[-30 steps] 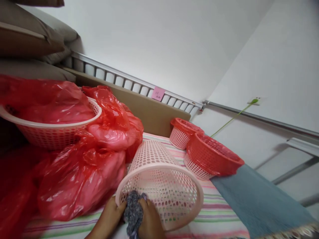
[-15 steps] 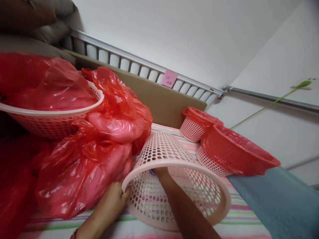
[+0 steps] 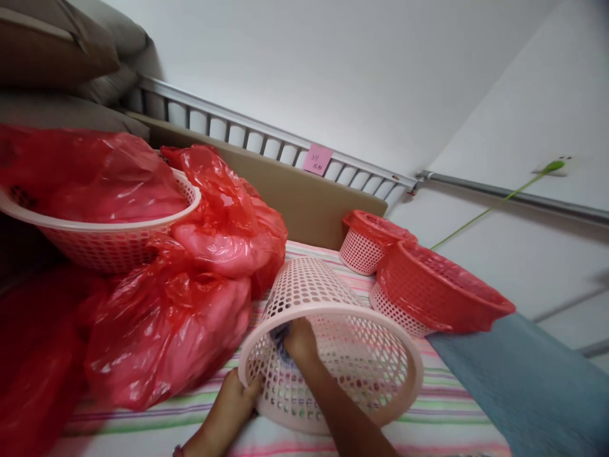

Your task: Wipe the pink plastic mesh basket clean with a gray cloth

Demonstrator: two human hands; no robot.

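Observation:
A pale pink perforated plastic basket (image 3: 333, 310) lies on its side on the striped sheet (image 3: 457, 393), its wide mouth facing me. My left hand (image 3: 238, 393) grips the left part of its rim, thumb inside. Reaching through the mouth, my right hand (image 3: 301, 343) is closed on a bluish-grey cloth (image 3: 281, 343) that it presses against the inner left wall. Part of the cloth is hidden by my fingers and the basket.
Red plastic bags (image 3: 176, 330) lie left, beside another basket (image 3: 118, 225) with a red bag in it. On the right stand two baskets lined with red bags, a small one (image 3: 361, 251) and a larger one (image 3: 399, 311). A blue cloth (image 3: 523, 381) hangs beyond.
My right hand has come nearer the basket's mouth, and more of the cloth shows. My left hand still holds the rim. The camera view has shifted slightly.

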